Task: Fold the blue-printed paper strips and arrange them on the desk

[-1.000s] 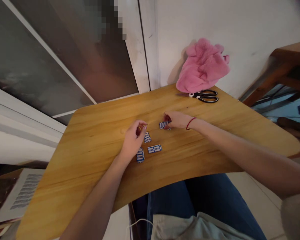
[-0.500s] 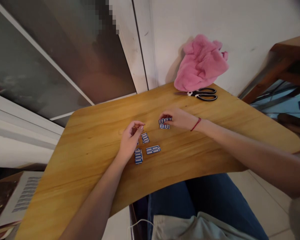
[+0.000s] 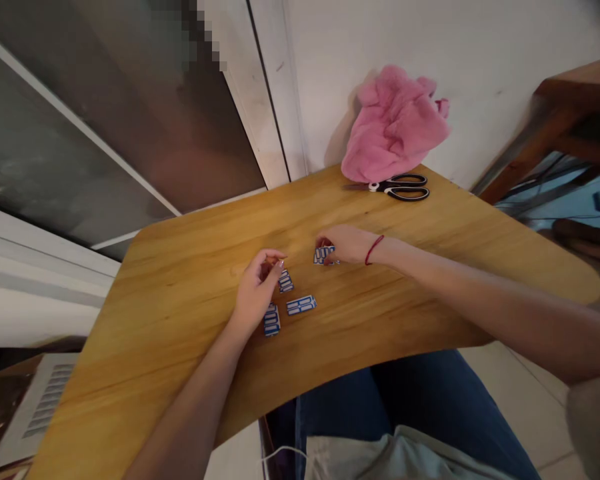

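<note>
On the wooden table [image 3: 195,300], my right hand [image 3: 345,243] has its fingers curled over a small flat group of white pieces with blue outlines [image 3: 323,254]. Thumb and fingertips press at this group's edges. My left hand [image 3: 255,287] rests to the left, thumb and index finger brought close together. Anything between those fingertips is too small to make out. Just beside its thumb lies a similar blue-and-white group [image 3: 286,281]. Nearer to me are another blue-and-white group [image 3: 271,320], partly by my left wrist, and a two-row blue-and-white block [image 3: 301,305].
Black-handled scissors [image 3: 400,187] lie at the table's back edge, blades pointing left. Behind them a pink plush cloth [image 3: 395,127] leans against the white wall. A glass-paned door [image 3: 130,133] borders the back left. A wooden piece of furniture [image 3: 555,133] stands at the right.
My right hand has shifted slightly nearer to me and turned over its blue-and-white group, covering more of its right side. The left hand keeps nearly the same pose. The view has moved slightly.
</note>
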Available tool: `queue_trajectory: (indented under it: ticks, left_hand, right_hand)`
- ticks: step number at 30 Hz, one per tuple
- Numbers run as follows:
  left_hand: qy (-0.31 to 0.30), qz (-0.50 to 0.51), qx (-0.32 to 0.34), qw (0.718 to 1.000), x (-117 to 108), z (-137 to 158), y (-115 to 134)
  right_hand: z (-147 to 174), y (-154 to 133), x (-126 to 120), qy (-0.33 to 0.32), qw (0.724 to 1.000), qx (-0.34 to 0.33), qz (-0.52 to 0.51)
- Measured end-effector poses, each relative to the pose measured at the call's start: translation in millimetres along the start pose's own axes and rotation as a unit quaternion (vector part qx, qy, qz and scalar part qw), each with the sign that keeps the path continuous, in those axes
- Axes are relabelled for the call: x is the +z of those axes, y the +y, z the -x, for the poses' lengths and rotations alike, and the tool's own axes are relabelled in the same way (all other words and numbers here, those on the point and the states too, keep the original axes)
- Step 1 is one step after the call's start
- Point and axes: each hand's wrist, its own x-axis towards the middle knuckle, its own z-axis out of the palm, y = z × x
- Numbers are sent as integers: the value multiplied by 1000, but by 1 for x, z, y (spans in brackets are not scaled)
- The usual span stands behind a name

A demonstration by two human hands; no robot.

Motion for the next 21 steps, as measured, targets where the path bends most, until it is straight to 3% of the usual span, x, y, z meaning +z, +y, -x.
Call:
queue_trajectory:
  ticks: [6,9,16,21]
  left_hand:
    - [-3,-61,50,997,0,1,-4]
    - [-7,-123,84,989,0,-4,-4]
    - [-105,-283,106,947,20,-44,-2]
    - [-140,-356,74,921,39,-61,1]
  right_hand:
    - [-5,10,1,-6,999,-16,-44]
    - [-7,19,0,-17,990,-33,-137]
    - [-6,42,-2,-28,931,-6,-363]
    - [-2,54,0,-39,871,11,-490]
